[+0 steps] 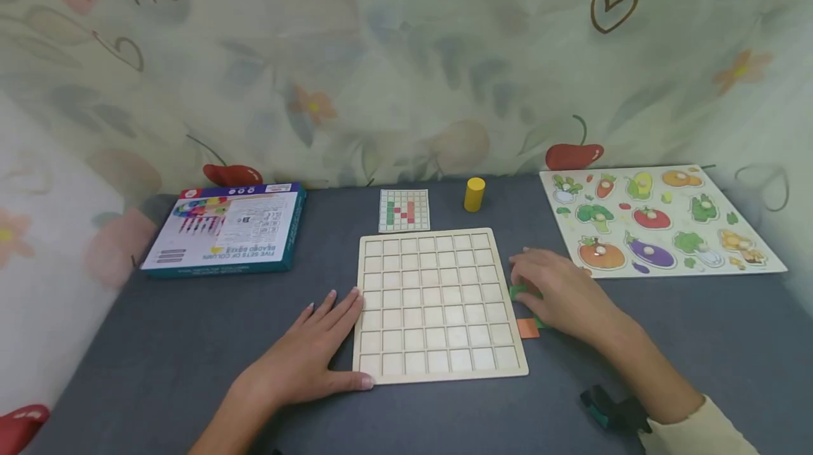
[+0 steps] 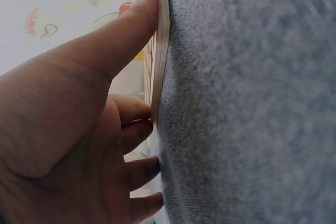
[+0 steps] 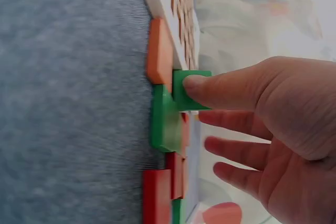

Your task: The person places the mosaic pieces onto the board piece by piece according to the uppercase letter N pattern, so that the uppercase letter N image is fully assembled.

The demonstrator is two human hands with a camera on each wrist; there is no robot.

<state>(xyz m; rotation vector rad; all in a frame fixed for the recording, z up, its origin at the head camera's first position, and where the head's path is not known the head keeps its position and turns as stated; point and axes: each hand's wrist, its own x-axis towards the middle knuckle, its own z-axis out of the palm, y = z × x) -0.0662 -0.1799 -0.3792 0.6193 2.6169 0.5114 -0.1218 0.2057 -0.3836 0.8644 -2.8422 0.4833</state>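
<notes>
My right fingers [image 3: 241, 150] pinched a green tile [image 3: 179, 95] just beside the right edge of the grid board [image 1: 435, 317], near other tiles [image 3: 157, 198]; my left fingers [image 1: 343, 314] lay spread against its opposite edge, probably to stop it sliding on the table [image 1: 330, 247].

A tile [image 3: 180, 97] is green, the gridded board [image 1: 438, 302] cream

A central board [image 1: 438, 310], tiles [image 1: 528, 328] at its right

From my remote seat I see a card [image 1: 404, 211] just behind the board and a cylinder [image 1: 474, 195] right of the card. A box [image 1: 222, 231] lies back left on the table [image 1: 190, 328], a puzzle [image 1: 682, 222] back right, and a curtain [image 1: 394, 81] hangs behind everything.
</notes>
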